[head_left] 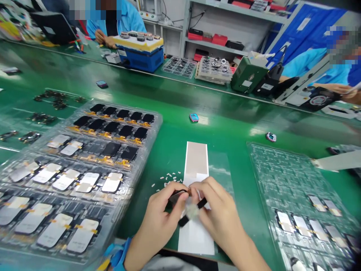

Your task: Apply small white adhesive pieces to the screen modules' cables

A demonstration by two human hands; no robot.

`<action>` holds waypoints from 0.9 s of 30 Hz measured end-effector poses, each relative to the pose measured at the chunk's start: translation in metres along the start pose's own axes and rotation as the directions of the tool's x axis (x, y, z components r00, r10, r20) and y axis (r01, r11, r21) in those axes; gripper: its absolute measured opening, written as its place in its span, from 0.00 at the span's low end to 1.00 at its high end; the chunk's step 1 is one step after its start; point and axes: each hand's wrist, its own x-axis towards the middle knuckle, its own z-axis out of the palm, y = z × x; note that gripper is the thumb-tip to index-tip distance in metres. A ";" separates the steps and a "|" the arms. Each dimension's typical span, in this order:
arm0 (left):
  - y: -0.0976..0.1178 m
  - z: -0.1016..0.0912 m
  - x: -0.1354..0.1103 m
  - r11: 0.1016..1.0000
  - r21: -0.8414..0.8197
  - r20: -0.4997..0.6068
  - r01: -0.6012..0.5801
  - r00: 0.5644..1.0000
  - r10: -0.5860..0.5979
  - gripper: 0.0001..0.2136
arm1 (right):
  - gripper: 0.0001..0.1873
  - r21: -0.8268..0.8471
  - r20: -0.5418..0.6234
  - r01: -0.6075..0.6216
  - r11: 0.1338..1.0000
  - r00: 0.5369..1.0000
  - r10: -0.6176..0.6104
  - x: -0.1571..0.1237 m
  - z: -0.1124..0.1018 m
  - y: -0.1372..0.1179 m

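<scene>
My left hand (162,214) is closed on a small dark screen panel (177,196), mostly hidden behind the fingers. My right hand (218,207) meets it at the panel's edge, its fingertips pinched around a small orange-brown piece that looks like the flex cable. Below the fingertips, close to the right palm, is a blurred object with black ends and a pale middle (193,211); its kind cannot be made out. Beneath both hands lies a white backing sheet with a beige strip (196,158). Small white pieces (169,177) are scattered left of the sheet.
A clear tray (152,150) of screen panels stands left, another clear tray (270,180) with several panels right. Small watch-like units (194,117) lie on the green table. Behind, a ledge carries a blue box (143,56) and a green box (248,75). Two people sit opposite.
</scene>
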 end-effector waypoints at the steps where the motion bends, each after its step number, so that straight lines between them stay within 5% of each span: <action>1: -0.001 0.000 -0.001 1.000 -0.018 -0.007 0.006 1.000 -0.006 0.06 | 0.09 0.064 0.028 -0.054 0.997 0.998 0.052 0.006 -0.005 0.001; 8: -0.007 -0.003 -0.007 0.959 -0.255 -0.121 0.126 0.980 -0.161 0.07 | 0.12 0.201 0.195 -0.185 0.962 0.970 0.146 0.025 -0.009 0.017; 16: -0.006 -0.003 -0.008 0.936 -0.306 -0.053 0.177 0.978 -0.202 0.07 | 0.11 0.186 0.095 -0.290 0.939 0.956 0.276 0.022 0.014 0.025; 19: -0.007 -0.003 -0.009 0.931 -0.309 0.051 0.196 0.981 -0.190 0.07 | 0.07 0.395 0.214 -0.397 0.828 0.917 0.338 0.025 0.012 0.024; 23: -0.010 -0.003 -0.010 0.949 -0.255 0.104 0.186 0.981 -0.165 0.06 | 0.13 0.643 0.399 -0.429 0.635 0.895 0.201 0.027 0.004 0.019; 27: -0.011 -0.003 -0.011 0.946 -0.242 0.122 0.217 0.974 -0.193 0.07 | 0.15 0.701 0.419 -0.427 0.571 0.895 0.155 0.027 -0.001 0.016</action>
